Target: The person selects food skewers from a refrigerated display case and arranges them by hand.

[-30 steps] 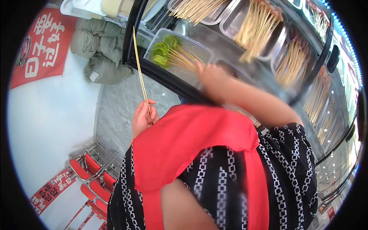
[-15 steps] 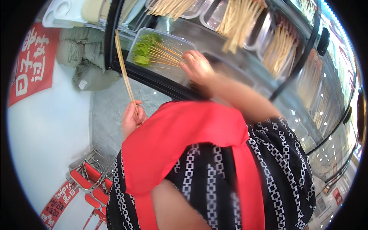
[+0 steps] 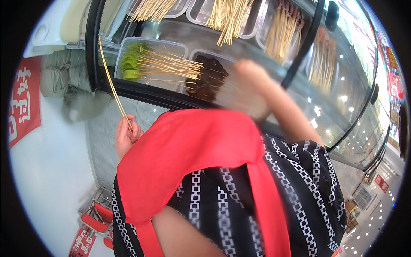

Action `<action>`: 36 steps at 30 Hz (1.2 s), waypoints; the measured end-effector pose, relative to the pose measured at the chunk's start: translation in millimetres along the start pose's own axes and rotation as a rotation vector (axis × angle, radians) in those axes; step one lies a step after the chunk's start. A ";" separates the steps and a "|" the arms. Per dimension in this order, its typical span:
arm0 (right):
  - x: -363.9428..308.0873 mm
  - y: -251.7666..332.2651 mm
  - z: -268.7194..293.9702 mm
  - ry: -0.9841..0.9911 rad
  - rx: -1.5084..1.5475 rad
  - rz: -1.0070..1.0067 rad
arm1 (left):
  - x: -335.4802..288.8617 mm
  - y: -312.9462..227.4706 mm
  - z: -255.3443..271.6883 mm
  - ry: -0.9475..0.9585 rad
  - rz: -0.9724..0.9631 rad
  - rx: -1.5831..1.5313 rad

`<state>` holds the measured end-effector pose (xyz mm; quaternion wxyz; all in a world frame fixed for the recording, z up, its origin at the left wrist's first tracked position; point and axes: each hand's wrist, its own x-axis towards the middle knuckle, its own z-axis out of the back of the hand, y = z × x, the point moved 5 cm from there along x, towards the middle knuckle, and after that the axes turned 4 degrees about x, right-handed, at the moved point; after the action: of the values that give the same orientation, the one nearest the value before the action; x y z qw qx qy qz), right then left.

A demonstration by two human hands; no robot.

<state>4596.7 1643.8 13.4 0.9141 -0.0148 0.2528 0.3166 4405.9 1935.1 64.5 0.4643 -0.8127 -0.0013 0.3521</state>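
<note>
My left hand is closed around the lower end of long thin bamboo skewers, which point up and away past the case's black edge. My right hand is smeared by motion above the right side of a clear plastic tub; its fingers cannot be made out. Dark brown skewered food lies at that tub's left end. Just left of it, a second clear tub holds bright green sliced food on skewers, their sticks pointing right and reaching over the rim.
Metal trays at the back hold bunches of skewers and pinkish skewered food. A black frame bounds the case on the left, with curved glass on the right. Grey bundled bags and red folding chairs are to the left.
My right hand has moved right, from the green skewers' stick ends to above the neighbouring tub. The left hand still holds its skewers. The view has shifted, so the case appears farther left.
</note>
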 end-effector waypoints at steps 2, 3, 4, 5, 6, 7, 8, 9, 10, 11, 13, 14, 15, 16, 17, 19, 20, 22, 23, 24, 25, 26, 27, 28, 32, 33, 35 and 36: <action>-9.3 29.6 -18.7 0.103 0.008 -0.097 | 1.5 0.4 2.9 -0.020 0.013 0.008; -8.2 29.7 -28.5 0.128 0.060 -0.150 | 10.8 -0.8 1.7 0.000 0.031 0.025; -4.8 35.1 -36.3 0.164 0.090 -0.121 | -3.3 0.3 5.6 -0.045 0.010 0.007; -4.7 37.5 -49.4 0.196 0.138 -0.142 | -2.2 0.3 9.4 -0.044 0.009 0.009; -1.1 39.2 -65.7 0.218 0.134 -0.127 | -1.9 -0.1 11.8 -0.043 0.008 0.011; 3.9 43.1 -70.2 0.237 0.126 -0.115 | -0.5 -0.8 12.4 -0.030 0.015 0.015; 6.3 45.1 -73.5 0.256 0.119 -0.103 | 0.6 -1.8 12.8 -0.017 0.022 0.018; -8.7 45.7 -63.8 -0.013 0.199 -0.008 | 1.5 -3.0 12.9 -0.006 0.029 0.022; -9.0 41.8 -57.5 -0.056 0.221 -0.018 | 2.6 -3.9 12.9 0.001 0.031 0.023; -6.7 37.5 -52.4 -0.100 0.243 -0.027 | 3.4 -4.9 12.7 0.006 0.032 0.024; -13.4 35.0 -28.0 -0.249 0.263 -0.020 | 4.7 -4.8 14.5 0.007 0.042 0.016; -13.7 32.9 -27.4 -0.247 0.268 -0.031 | 5.7 -4.5 16.3 0.003 0.050 0.008; -12.0 29.7 -26.9 -0.246 0.273 -0.040 | 6.1 -3.8 17.7 -0.001 0.058 -0.001; -9.7 25.1 -26.4 -0.248 0.281 -0.053 | 6.3 -4.6 16.9 0.002 0.056 0.014; -3.6 20.0 -33.2 -0.236 0.287 -0.040 | 6.0 -5.2 15.3 0.005 0.053 0.028; -3.0 17.1 -32.7 -0.233 0.245 -0.030 | 7.0 -4.9 16.0 0.028 0.051 0.035; -3.1 16.9 -31.3 -0.230 0.224 -0.026 | 8.9 -3.3 19.7 0.049 0.052 0.028; -2.4 14.6 -29.6 -0.319 0.221 -0.006 | 8.9 -2.4 20.5 0.062 0.053 0.028; -1.9 13.3 -28.7 -0.364 0.219 0.004 | 7.7 -2.5 19.0 0.055 0.053 0.033; -0.1 12.1 -30.4 -0.346 0.231 0.010 | 6.6 -2.3 18.2 0.047 0.053 0.039; 2.0 10.9 -31.4 -0.328 0.240 0.015 | 6.8 -2.1 18.5 0.048 0.051 0.039; 3.8 10.1 -31.6 -0.310 0.250 0.021 | 7.1 -1.5 19.5 0.048 0.048 0.039; 5.5 5.5 -31.1 -0.284 0.233 -0.044 | 7.0 -0.6 19.9 0.047 0.046 0.038; 7.5 2.0 -27.7 -0.260 0.216 -0.107 | 6.8 -0.2 20.0 0.045 0.044 0.043; 10.5 4.9 -32.4 -0.156 0.186 -0.138 | 0.7 0.8 18.3 0.005 0.040 0.076; 11.8 7.4 -44.1 -0.256 0.211 -0.049 | -1.8 0.9 17.9 -0.013 0.040 0.089; 4.1 8.7 -46.7 -0.209 0.288 -0.015 | 2.9 0.0 14.1 0.010 0.055 0.106; -0.1 11.1 -48.0 -0.187 0.327 -0.003 | 5.7 -0.7 13.2 0.026 0.065 0.117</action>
<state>4568.3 1643.6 -26.9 0.9244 0.1632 0.2148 0.2697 4402.8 1947.3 57.6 0.4993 -0.7883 0.0514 0.3559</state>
